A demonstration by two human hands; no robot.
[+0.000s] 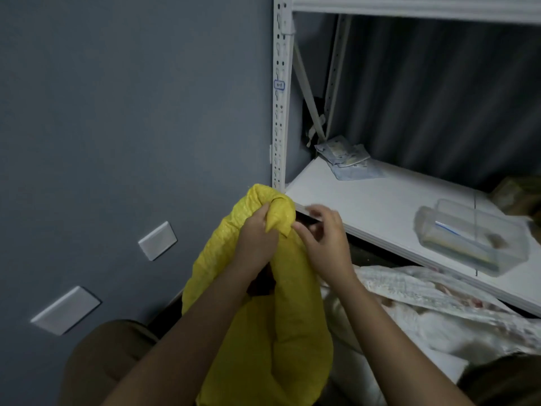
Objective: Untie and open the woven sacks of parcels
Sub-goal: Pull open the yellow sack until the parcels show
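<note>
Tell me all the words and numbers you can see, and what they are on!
Nothing here can be read for sure.
Blue-outlined sticker on the white shelf post: a small mark, too blurred to read.
Packets at the back of the shelf board: print too small to read.
Clear plastic box: a blue stripe, no letters legible.
White woven sack: faint print, blurred.
Yellow sack: no writing visible.
</note>
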